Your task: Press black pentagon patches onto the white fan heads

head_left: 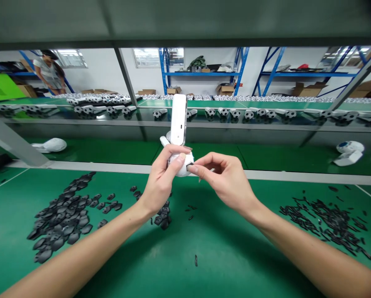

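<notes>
My left hand [162, 178] is wrapped round the rounded lower end of a white plastic device [178, 120], whose long flat part points up. At the right side of that rounded end, my right hand [224, 176] pinches a small black piece [190, 164] against the white shell. The fingers partly cover this piece. Below the hands lies the green table [179, 265]. Dark flat pieces [61, 223] are heaped at its left, and thin black strips [331, 219] are scattered at its right.
Behind the table's pale edge, a white unit [50, 145] lies at left and another [349, 152] at right. Black-and-white ball-ended devices [224, 112] line a shelf beyond. A person [50, 72] stands at the far left near blue racks [204, 74]. Grey posts [14, 136] frame the bench.
</notes>
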Motion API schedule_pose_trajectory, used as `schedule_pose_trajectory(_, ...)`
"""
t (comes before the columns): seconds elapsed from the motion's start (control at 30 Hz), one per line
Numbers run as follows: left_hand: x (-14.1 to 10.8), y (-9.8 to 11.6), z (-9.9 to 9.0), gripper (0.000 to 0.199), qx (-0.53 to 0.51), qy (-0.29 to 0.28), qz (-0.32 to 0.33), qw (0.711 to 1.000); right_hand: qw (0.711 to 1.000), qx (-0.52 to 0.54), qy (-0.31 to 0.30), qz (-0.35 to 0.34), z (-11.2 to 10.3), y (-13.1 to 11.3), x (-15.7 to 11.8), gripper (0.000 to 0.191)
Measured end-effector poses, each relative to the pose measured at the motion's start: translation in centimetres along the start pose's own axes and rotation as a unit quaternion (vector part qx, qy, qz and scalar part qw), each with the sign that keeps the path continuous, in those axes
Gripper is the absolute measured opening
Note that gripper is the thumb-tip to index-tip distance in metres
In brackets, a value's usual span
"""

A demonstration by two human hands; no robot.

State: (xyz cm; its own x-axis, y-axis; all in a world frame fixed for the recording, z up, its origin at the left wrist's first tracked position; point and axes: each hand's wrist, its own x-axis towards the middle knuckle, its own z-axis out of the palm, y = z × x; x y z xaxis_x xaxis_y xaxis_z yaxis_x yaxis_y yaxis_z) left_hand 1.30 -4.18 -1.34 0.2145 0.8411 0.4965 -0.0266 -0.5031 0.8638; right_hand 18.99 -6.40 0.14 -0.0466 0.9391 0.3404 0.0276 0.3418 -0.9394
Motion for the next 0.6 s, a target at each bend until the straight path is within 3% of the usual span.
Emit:
schedule_pose_trajectory(0.33,0.3,0.5,0.2,0.027,0.083,0.041,0.076,0.993,0.996,0.009,-0.083,-0.027,-0.4,-1.3,-0.3,0.016)
schedule_pose_trajectory(0.47,0.7,1.0,0.1,0.023,0.049,0.051,0.087,0.994,0.993,0.036,-0.103,-0.034,-0.5,-2.2,-0.4,0.016)
schedule_pose_trajectory(0.6,1.4,1.2,-0.1,0.027,-0.028,0.073,0.048,0.996,0.995,0.052,-0.06,-0.052,-0.6,-2.6,-0.4,0.014)
